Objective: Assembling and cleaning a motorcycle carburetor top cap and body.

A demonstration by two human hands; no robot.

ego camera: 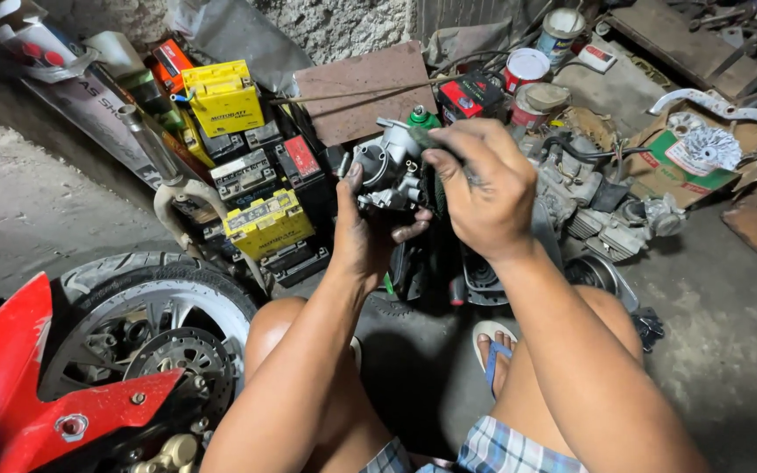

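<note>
My left hand (367, 235) grips a small grey metal carburetor (389, 168) from below and holds it up in front of me. My right hand (482, 184) is closed around a dark slim tool whose tip (420, 137) rests against the top of the carburetor. The tool's handle is hidden inside my fist. Both hands are smudged with grease. I am crouched, with my knees below the hands and a foot in a blue sandal (492, 349) on the concrete floor.
A motorcycle front wheel (152, 326) with red fender (10, 385) stands at the lower left. Yellow and black batteries (260, 188) are stacked at the back left. Engine parts (597, 206), cans (527, 70) and a cardboard box (685, 171) crowd the right.
</note>
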